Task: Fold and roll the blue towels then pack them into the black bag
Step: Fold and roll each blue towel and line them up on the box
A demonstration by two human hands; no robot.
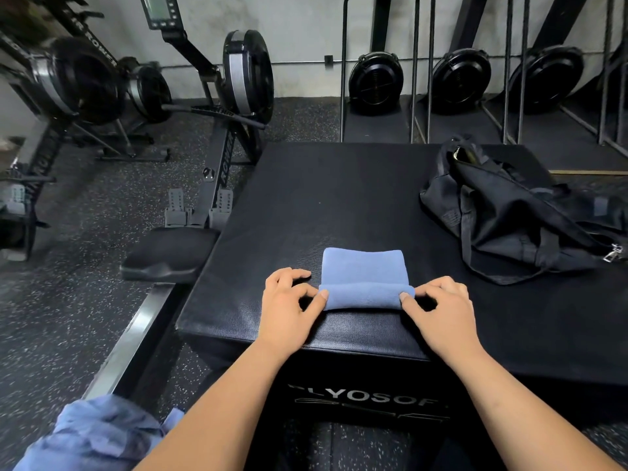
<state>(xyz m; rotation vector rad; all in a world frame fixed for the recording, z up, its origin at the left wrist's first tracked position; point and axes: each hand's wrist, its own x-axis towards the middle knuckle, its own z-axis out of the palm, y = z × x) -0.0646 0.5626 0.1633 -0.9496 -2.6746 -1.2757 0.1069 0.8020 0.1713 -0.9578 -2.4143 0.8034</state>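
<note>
While the black bag (509, 215) lies on the box (323, 205), your left hand (289, 309) and right hand (441, 312) pinch the ends of the part-rolled blue towel (365, 294)

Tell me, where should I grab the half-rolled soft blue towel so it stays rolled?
Probably at both ends of the rolled part of the soft blue towel, coming from the near side. The roll lies crosswise with its flat tail stretching away, so the left hand and right hand pinching one end each should hold it tight.
</note>
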